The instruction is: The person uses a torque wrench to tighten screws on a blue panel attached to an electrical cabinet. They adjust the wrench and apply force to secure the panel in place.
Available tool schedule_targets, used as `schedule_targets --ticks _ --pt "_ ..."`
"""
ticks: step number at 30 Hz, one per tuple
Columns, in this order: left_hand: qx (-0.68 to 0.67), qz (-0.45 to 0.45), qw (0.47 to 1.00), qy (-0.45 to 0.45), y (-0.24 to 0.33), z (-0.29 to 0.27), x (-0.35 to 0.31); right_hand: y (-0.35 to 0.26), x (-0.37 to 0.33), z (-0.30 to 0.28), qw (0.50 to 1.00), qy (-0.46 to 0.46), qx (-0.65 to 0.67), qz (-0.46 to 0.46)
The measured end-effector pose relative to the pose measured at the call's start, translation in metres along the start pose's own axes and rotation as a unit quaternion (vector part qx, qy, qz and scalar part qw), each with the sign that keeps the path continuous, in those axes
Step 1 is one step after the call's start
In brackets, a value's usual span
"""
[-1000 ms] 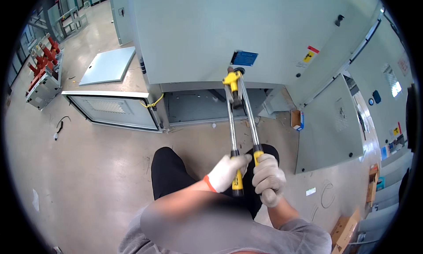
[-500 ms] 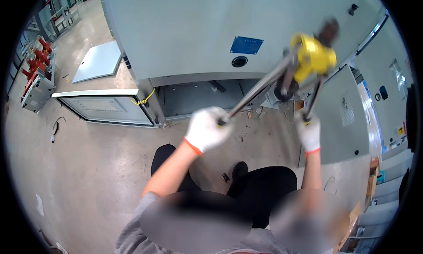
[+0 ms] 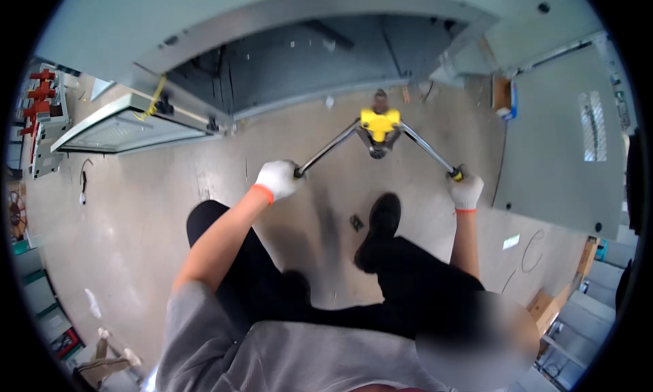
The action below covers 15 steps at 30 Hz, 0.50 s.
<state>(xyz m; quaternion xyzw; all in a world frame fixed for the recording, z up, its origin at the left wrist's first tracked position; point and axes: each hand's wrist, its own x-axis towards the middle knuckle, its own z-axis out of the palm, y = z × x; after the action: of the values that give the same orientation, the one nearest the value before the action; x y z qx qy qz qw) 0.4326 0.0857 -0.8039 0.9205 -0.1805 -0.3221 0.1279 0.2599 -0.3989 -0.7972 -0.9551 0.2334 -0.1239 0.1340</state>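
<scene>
My left hand (image 3: pixel 279 179) and my right hand (image 3: pixel 466 188), both in white gloves with orange cuffs, are each closed round a handle end of a long two-handled tool with a yellow head (image 3: pixel 380 123). It looks like a crimping tool, though its jaws are too blurred to make out. The metal handles spread wide in a V. The head points away from me over the floor, in front of the cabinet's low opening (image 3: pixel 299 59), and holds nothing I can see. My legs are apart below it, and a black shoe (image 3: pixel 385 218) shows under the head.
A grey cabinet door (image 3: pixel 558 147) stands at the right, a lower panel door (image 3: pixel 136 135) with a yellow tie (image 3: pixel 158 96) at the left. A small box (image 3: pixel 503 96) lies by the cabinet. A small dark piece (image 3: pixel 356 222) and a wire (image 3: pixel 534 252) lie on the floor.
The tool has come down and left from in front of the cabinet face to low over the floor. Its handles are spread wider, my hands are farther apart, and my view has tipped downward.
</scene>
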Motion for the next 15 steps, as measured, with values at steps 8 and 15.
schedule_targets --ticks 8,15 --pt "0.082 0.107 0.932 -0.337 -0.049 0.127 0.006 0.034 -0.064 0.042 0.99 -0.094 -0.037 -0.095" --pt "-0.602 0.129 0.763 -0.196 -0.042 0.036 0.06 0.029 -0.051 0.05 0.985 -0.102 -0.005 -0.141"
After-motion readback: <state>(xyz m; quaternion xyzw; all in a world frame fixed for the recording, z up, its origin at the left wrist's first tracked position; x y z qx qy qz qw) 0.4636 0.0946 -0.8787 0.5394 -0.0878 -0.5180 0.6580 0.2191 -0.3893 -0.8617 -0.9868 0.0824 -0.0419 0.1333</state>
